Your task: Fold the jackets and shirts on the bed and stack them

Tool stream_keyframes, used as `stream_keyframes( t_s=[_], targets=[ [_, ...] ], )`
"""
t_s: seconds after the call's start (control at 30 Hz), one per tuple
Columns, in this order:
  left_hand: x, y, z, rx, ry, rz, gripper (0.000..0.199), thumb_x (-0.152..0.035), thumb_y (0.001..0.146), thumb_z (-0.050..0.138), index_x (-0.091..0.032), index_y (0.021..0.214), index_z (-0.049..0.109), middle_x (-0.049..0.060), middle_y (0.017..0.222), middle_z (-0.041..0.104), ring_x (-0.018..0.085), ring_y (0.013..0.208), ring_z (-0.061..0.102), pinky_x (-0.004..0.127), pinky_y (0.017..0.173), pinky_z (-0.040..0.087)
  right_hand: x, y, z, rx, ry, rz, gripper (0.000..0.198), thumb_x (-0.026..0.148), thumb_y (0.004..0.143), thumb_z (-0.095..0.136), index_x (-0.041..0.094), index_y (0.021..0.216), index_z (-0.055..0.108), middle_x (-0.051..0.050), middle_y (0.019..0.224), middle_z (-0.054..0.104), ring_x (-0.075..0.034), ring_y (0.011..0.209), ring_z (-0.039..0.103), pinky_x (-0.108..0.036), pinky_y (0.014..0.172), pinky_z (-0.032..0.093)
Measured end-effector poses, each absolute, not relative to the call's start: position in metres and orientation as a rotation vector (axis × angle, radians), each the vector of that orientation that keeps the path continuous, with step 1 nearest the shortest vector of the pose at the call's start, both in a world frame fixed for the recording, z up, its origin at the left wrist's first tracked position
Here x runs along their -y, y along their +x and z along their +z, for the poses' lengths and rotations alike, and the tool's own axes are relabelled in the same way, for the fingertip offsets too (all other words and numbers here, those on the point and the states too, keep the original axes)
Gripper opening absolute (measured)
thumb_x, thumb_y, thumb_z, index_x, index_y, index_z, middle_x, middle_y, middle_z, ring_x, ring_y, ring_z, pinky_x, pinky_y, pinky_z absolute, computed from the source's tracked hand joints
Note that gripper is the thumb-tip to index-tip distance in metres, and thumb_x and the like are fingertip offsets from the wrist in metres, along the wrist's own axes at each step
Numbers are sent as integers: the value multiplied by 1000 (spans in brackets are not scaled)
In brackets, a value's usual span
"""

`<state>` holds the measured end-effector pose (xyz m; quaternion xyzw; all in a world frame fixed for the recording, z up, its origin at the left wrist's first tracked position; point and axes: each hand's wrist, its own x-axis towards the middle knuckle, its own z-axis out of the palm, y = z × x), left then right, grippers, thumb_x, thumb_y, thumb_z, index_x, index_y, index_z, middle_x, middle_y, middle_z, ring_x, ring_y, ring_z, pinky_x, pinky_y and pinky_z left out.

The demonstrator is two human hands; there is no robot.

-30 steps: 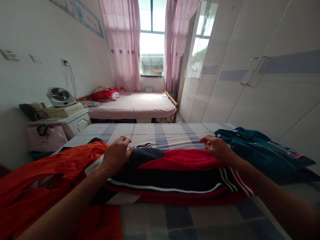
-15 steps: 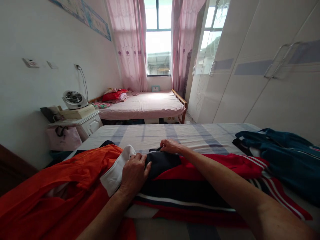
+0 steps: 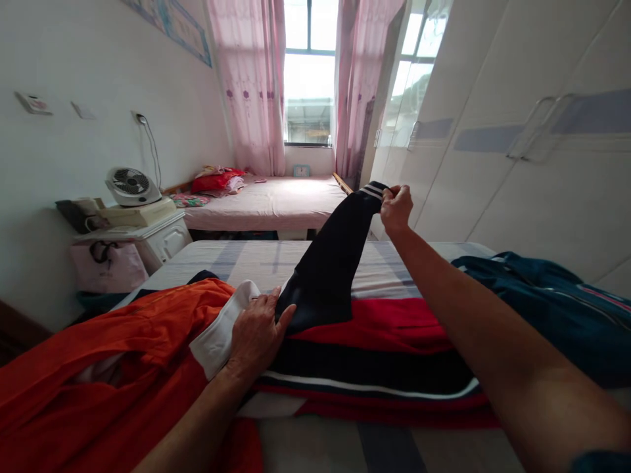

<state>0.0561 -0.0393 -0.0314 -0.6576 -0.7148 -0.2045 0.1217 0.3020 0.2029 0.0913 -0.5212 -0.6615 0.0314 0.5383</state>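
A red, navy and white shirt [image 3: 394, 368] lies across the striped bed with its white collar [image 3: 217, 338] at the left. My right hand [image 3: 397, 209] pinches the striped cuff of its navy sleeve [image 3: 332, 256], which is lifted up off the bed and slants toward the far right. Pressed on the shirt beside the collar is my left hand [image 3: 256, 332], its fingers laid flat and thumb apart. An orange garment [image 3: 148, 355] spreads to the left, partly under the collar.
A teal zipped jacket [image 3: 552, 302] lies at the right of the striped bed [image 3: 246, 253]. Beyond stands a pink-covered bed [image 3: 280, 200] below the window. A small fan [image 3: 132, 186] tops a white cabinet at left; a white wardrobe [image 3: 497, 197] lines the right.
My right hand has raised the navy sleeve by its cuff, up and to the right, from lying on the shirt. My left hand keeps its place by the collar.
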Motion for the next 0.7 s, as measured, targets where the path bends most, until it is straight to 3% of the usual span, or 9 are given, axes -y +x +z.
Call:
stream_keyframes(
  t_s=[0.1, 0.2, 0.27, 0.43, 0.5, 0.57, 0.63, 0.7],
  targets=[
    [39, 55, -33, 2090, -1952, -576, 57, -53, 91, 31, -15, 130, 50, 12, 118, 63, 27, 107, 58, 36, 89, 45, -189, 330, 81, 1597, -1519, 171, 28, 24, 87, 42, 8, 109, 50, -18, 101, 61, -22, 90, 58, -38, 83, 44],
    [37, 52, -28, 2172, -2002, -596, 61, -54, 90, 31, -14, 133, 47, 14, 122, 61, 28, 112, 56, 36, 91, 44, -142, 362, 55, 1808, -1598, 331, 22, 22, 74, 60, 12, 93, 63, -11, 90, 68, -21, 81, 62, -32, 78, 46],
    [33, 49, -21, 2273, -2039, -621, 62, -55, 90, 29, -14, 134, 46, 13, 123, 61, 28, 113, 56, 36, 92, 43, -99, 387, 39, 2009, -1557, 442, 19, 27, 72, 63, 16, 87, 68, -6, 89, 70, -19, 83, 64, -29, 80, 47],
    [0, 42, 4, 2538, -2209, -629, 73, -59, 75, 49, -13, 131, 48, 15, 110, 67, 34, 108, 58, 40, 92, 40, -13, 442, 16, 2518, -1319, 660, 40, 49, 80, 55, 22, 106, 67, -7, 114, 64, -22, 103, 59, -34, 91, 44],
    [-18, 40, 10, 2630, -2256, -666, 72, -56, 62, 62, -11, 118, 59, 15, 102, 69, 35, 102, 60, 38, 86, 43, 4, 454, 10, 2558, -1314, 562, 43, 47, 76, 61, 23, 111, 65, -7, 119, 61, -24, 112, 54, -37, 97, 40],
    [-33, 40, 13, 2697, -2312, -702, 54, -48, 54, 69, -12, 94, 69, 11, 83, 72, 32, 85, 65, 34, 72, 47, 12, 459, 3, 2583, -1310, 424, 46, 43, 74, 65, 23, 115, 63, -8, 123, 58, -25, 118, 49, -40, 101, 37],
    [-43, 41, 16, 2753, -2395, -759, 33, -40, 51, 70, -14, 70, 69, 5, 60, 67, 26, 63, 64, 30, 55, 46, 15, 457, -2, 2595, -1312, 309, 47, 39, 74, 65, 25, 118, 61, -8, 127, 56, -26, 120, 47, -43, 102, 35],
    [-52, 42, 21, 2761, -2478, -887, 23, -36, 51, 69, -15, 60, 67, 2, 48, 61, 21, 50, 59, 28, 47, 43, 15, 450, -4, 2606, -1309, 224, 47, 37, 75, 65, 27, 120, 59, -8, 129, 54, -26, 121, 46, -45, 103, 35]
  ],
)
